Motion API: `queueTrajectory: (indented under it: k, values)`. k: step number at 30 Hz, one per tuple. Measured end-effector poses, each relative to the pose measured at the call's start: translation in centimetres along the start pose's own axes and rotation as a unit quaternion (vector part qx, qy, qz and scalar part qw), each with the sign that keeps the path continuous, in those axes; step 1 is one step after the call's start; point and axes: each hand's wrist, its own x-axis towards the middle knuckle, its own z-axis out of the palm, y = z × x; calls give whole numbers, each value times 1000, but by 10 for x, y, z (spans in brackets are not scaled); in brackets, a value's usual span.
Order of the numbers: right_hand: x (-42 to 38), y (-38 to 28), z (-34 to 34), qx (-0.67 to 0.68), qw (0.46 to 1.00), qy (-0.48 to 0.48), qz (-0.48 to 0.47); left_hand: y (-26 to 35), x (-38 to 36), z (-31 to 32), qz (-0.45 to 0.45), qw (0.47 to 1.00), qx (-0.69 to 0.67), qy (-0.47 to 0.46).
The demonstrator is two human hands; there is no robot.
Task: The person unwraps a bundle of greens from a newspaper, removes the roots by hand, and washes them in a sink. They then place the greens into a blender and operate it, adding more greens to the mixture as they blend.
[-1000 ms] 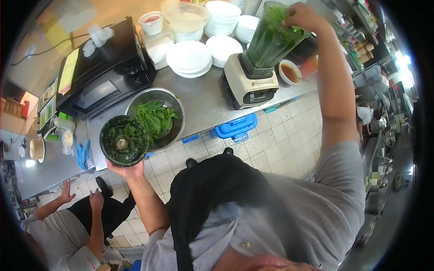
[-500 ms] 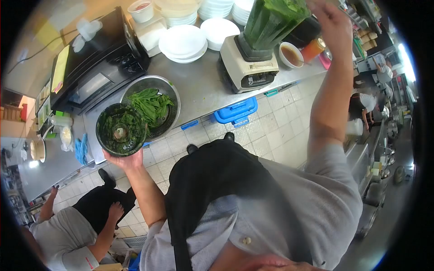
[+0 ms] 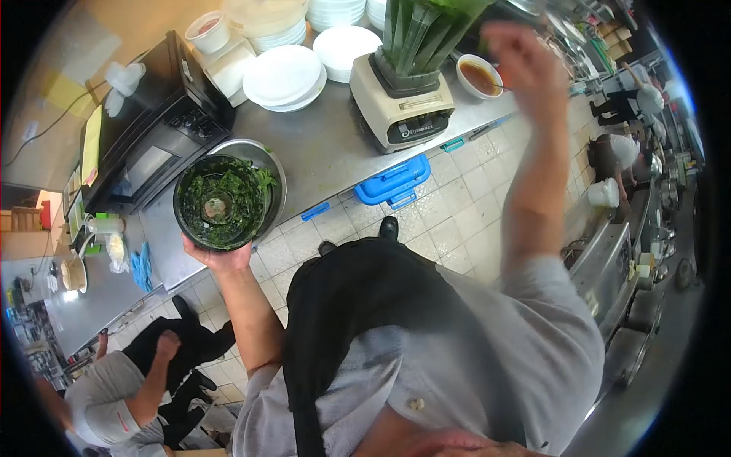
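My left hand point(image 3: 222, 257) grips, from below, a round dark bowl with a central post point(image 3: 183, 217), its inside coated with chopped wet greens point(image 3: 251, 202). This bowl is over a steel mixing bowl point(image 3: 276, 169) on the counter and hides most of it; the green leaves in the steel bowl are largely covered. On my right side a blender point(image 3: 402, 107) stands with tall green contents in its jar point(image 3: 426, 42), cut off at the top of the view. My right hand point(image 3: 527, 68) is raised to the right of the jar, smeared by motion, so its fingers cannot be read.
A small bowl of brown sauce point(image 3: 480, 76) sits right of the blender. White plates point(image 3: 283, 76) are stacked behind, beside a black oven-like appliance point(image 3: 156, 129). A blue-lidded bin point(image 3: 394, 181) is below the counter edge. A co-worker point(image 3: 114, 388) stands at left; other people are far right.
My left hand has moved the dark bowl over the steel bowl, hiding the leaves there. My right hand has come down from beside the jar's top toward me. The view has shifted somewhat.
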Motion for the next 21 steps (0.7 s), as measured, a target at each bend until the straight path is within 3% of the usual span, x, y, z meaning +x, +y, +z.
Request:
queueTrajectory:
  k: [2, 3, 6, 8, 11, 12, 13, 14, 15, 16, 17, 20, 21]
  values:
    - [-46, 40, 32, -17, 991, -107, 74, -4, 2, 7, 18, 999, 19, 37]
    - [-69, 81, 61, 41, 976, -156, 148, -5, 5, 13, 26, 998, 31, 55]
    - [-115, 122, 126, 135, 899, -208, 360, -8, 30, 39, 33, 996, 79, 26]
    - [-129, 131, 152, 215, 874, -157, 408, -10, 51, 78, 31, 993, 109, -37]
    - [-135, 138, 168, 282, 827, -149, 463, -17, 93, 153, 39, 979, 156, -124]
    - [-137, 142, 171, 318, 814, -153, 462, -18, 112, 176, 36, 960, 164, -224]
    - [-140, 145, 175, 352, 801, -158, 458, -22, 136, 196, 30, 955, 183, -231]
    - [-142, 147, 176, 385, 786, -164, 454, -33, 138, 243, 76, 930, 255, -255]
    - [-142, 146, 177, 382, 792, -166, 447, -38, 146, 276, 111, 863, 411, -272]
    - [-142, 146, 177, 391, 785, -171, 448, -46, 160, 301, 83, 862, 381, -324]
    - [-142, 147, 176, 401, 778, -176, 451, -60, 161, 337, 105, 787, 496, -350]
    - [-136, 143, 171, 409, 770, -175, 457, -99, 157, 409, 268, 620, 615, -407]
    - [-134, 140, 167, 416, 766, -173, 459, -112, 161, 422, 265, 588, 633, -428]
